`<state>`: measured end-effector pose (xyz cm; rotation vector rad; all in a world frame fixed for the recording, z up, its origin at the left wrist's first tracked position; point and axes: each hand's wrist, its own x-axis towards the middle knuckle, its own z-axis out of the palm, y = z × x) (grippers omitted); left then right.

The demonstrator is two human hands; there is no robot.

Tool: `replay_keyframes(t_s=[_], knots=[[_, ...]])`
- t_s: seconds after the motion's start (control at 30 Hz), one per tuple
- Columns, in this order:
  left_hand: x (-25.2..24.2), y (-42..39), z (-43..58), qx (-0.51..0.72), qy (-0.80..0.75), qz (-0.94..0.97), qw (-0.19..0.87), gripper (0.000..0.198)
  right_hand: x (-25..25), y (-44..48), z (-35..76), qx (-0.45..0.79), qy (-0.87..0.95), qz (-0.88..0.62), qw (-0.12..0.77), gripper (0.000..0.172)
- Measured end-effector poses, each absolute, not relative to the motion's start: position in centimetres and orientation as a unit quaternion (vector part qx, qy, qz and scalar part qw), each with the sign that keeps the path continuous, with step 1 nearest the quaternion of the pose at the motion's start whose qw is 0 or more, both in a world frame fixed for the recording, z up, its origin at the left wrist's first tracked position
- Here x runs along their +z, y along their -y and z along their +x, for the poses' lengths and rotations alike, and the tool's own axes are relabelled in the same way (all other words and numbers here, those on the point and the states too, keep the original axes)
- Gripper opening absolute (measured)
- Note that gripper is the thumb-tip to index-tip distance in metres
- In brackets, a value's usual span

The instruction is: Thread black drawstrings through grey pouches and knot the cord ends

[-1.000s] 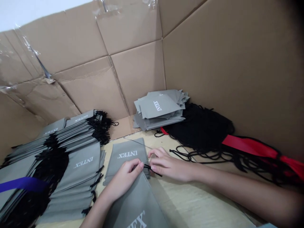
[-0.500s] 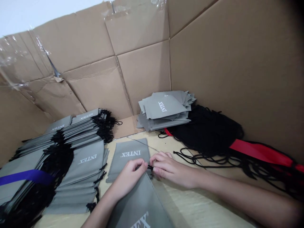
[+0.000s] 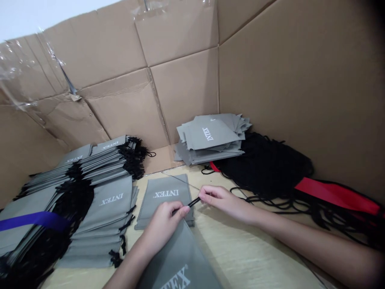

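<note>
The left hand [image 3: 164, 226] and right hand [image 3: 222, 200] pinch a black drawstring [image 3: 194, 202] over a grey INTEX pouch [image 3: 167, 200]; curled left fingers [image 3: 177, 212] hide its end.

- Left of the left hand [image 3: 164, 226]: stacked grey INTEX drawstring bags [image 3: 102, 216] block sideways passage.
- Straight ahead: a flat grey bag [image 3: 165, 200], then another bag stack [image 3: 210, 138].
- Beyond the right hand [image 3: 224, 200]: tangled black cords [image 3: 270, 204], then a cardboard wall [image 3: 300, 80].
- Passable: above the pale wooden counter [image 3: 246, 249] nearer than the right hand.

Bright, even light casts a soft shadow under the right forearm [image 3: 279, 218]; the top-right corner darkens.
</note>
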<state>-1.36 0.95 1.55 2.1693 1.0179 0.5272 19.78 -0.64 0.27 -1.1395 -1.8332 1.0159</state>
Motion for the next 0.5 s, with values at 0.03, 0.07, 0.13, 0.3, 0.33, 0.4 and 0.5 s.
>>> replay_keyframes(t_s=[0.03,0.07,0.13,0.3,0.33,0.4,0.5], knots=[[1.57,-0.99,-1.38,0.208,-0.39,0.832,0.336,0.037,0.27,0.58,19.83,0.4,0.711,-0.443,0.371,0.034],[1.6,-1.03,-1.39,0.216,-0.389,0.831,0.334,0.037,0.28,0.5,19.89,0.406,0.707,-0.442,0.374,0.033],[1.66,-1.08,-1.44,0.233,-0.383,0.83,0.331,0.035,0.26,0.32,19.99,0.417,0.7,-0.438,0.38,0.032],[1.49,-1.24,-1.51,0.239,-0.381,0.834,0.32,0.034,0.06,-0.04,20.31,0.417,0.696,-0.435,0.391,0.032],[1.43,-1.28,-1.51,0.236,-0.386,0.834,0.316,0.034,0.04,-0.09,20.39,0.418,0.695,-0.435,0.392,0.032],[1.33,-1.33,-1.5,0.23,-0.394,0.833,0.313,0.034,0.04,-0.15,20.55,0.42,0.695,-0.433,0.391,0.032],[1.39,-1.27,-1.48,0.225,-0.399,0.828,0.322,0.033,0.12,-0.19,20.79,0.417,0.698,-0.434,0.388,0.033]])
